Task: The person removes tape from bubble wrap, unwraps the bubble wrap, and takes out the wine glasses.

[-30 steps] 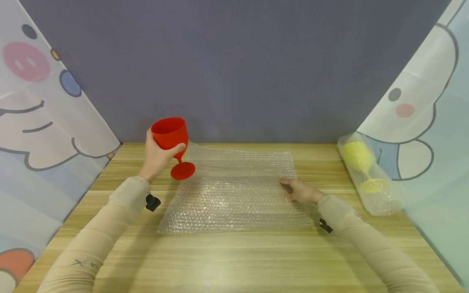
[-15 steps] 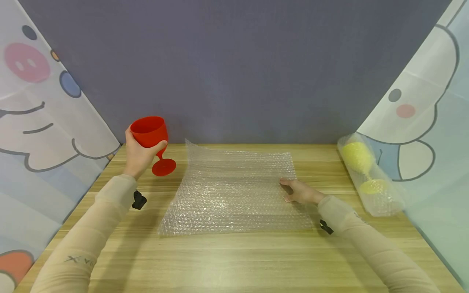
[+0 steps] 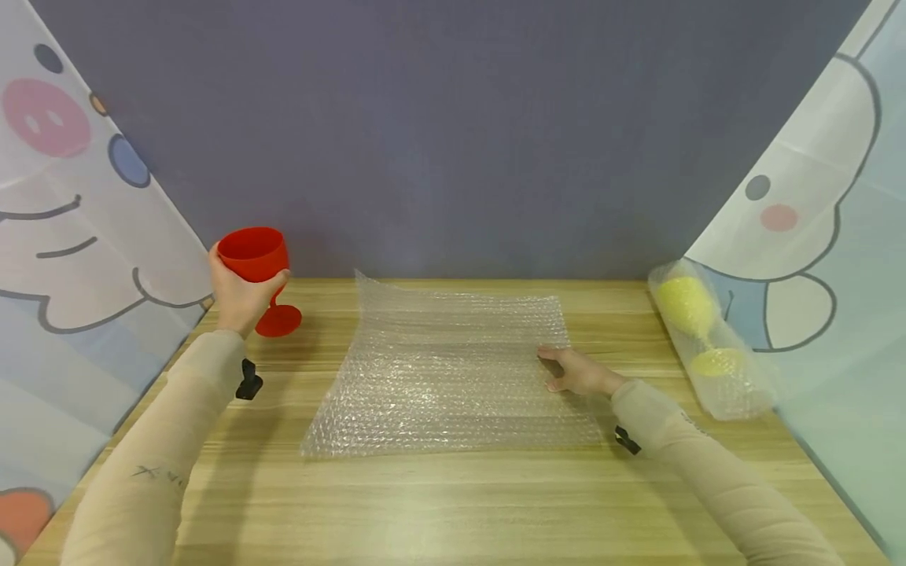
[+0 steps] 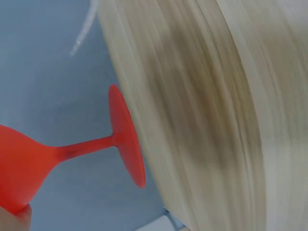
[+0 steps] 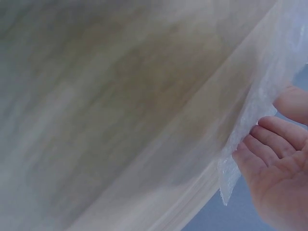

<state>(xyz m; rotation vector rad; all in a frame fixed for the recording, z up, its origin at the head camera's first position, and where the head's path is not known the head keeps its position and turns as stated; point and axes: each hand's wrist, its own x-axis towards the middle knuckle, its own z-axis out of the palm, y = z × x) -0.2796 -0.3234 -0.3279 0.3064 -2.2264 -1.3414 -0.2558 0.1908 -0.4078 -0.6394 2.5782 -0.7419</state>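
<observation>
A yellow goblet (image 3: 686, 305) lies on its side in clear wrapping (image 3: 743, 395) near the right edge of the wood-grain table (image 3: 439, 503), bowl toward the back. A grey backdrop (image 3: 453, 141) rises behind; the left panel (image 3: 42, 393) shows a pink-snouted cartoon figure (image 3: 85, 267), the right panel (image 3: 856, 314) a pink-cheeked one (image 3: 814, 149).

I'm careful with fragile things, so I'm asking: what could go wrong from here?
The left hand grips the red goblet by its bowl, above the table; a slip might drop it.
The bubble wrap sheet has a raised far left corner, so it may curl or shift; the right hand touches only its right side.
The wrapped yellow goblet lies near the right sleeve, which could bump it.
</observation>
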